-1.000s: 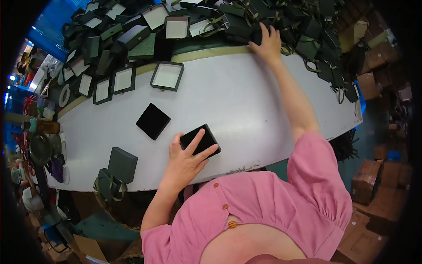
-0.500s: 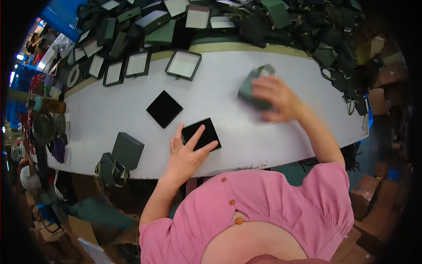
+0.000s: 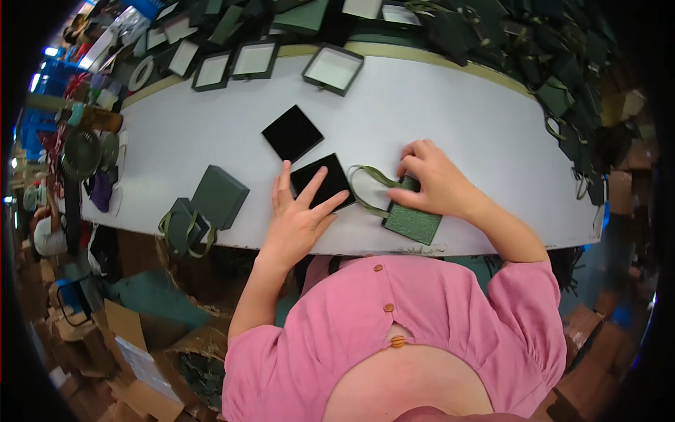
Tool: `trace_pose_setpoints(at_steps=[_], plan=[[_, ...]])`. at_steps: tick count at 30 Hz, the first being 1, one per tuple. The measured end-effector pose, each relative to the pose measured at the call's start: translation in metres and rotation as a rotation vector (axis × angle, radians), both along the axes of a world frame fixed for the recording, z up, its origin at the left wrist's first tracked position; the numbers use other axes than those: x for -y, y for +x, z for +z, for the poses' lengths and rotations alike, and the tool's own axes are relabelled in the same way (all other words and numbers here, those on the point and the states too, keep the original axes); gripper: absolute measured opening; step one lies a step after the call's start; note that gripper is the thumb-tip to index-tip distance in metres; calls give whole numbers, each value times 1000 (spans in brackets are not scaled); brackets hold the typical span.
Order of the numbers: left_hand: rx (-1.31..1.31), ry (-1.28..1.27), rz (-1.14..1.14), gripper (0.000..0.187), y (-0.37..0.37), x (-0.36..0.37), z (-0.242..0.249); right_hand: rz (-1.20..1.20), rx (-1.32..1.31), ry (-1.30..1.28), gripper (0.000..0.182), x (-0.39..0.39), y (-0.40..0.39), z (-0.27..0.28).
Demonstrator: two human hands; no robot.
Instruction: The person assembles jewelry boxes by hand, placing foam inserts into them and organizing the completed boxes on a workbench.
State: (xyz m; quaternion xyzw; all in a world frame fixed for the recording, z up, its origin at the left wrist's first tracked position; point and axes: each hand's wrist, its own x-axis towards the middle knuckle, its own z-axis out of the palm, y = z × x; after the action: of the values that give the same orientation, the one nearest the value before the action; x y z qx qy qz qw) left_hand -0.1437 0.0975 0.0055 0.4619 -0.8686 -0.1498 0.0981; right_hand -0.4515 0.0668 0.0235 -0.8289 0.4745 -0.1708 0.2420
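Note:
My left hand lies with its fingers spread across a black square pad, holding nothing. A second black square pad lies just beyond it. To the right, my right hand has its fingers closed on the upper part of a small green gift bag. Its textured front faces up, near the table's front edge, and its ribbon handle loops left toward the black pad. What the bag contains is hidden.
At left a closed dark green box leans by another small ribboned bag. Open white-lined trays, one being this tray, line the back edge. Heaped green boxes and bags lie beyond. A fan stands far left.
My right hand has brought the green bag down and toward me, close to the front edge. My left hand stays spread on the black pad. The camera view has shifted.

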Motion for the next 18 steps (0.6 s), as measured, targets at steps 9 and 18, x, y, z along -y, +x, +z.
trace_pose_setpoints(at_steps=[9,18], plan=[[-85,-49,102,52,1,-5,-13,-53,240,-194,16,-11,18,-17],[-385,-216,184,74,-2,-2,-43,-45,25,-187,42,-98,-19,-39]])
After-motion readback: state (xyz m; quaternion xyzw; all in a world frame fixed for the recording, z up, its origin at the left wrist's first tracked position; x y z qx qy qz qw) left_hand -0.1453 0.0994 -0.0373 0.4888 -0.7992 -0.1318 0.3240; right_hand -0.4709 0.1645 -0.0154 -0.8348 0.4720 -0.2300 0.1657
